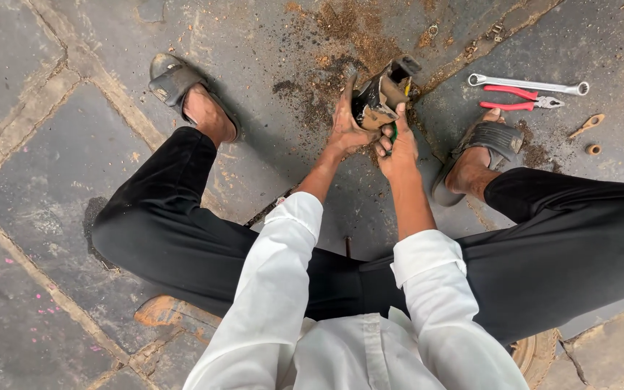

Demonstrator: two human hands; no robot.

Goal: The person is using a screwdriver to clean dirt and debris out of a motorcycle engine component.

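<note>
white sleeves, hands around metal part

1. Grey paving with rust-brown dust and small pink flecks.
2. Red-handled pliers beside a silver spanner.
3. Black trousers, white sleeves, dark grey sandals.
4. Dark, grimy metal part, with a green handle below.

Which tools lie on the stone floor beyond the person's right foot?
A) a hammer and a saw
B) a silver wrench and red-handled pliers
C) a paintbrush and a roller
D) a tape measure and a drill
B: a silver wrench lies just above red-handled pliers on the stone floor, past the right sandal.
</note>
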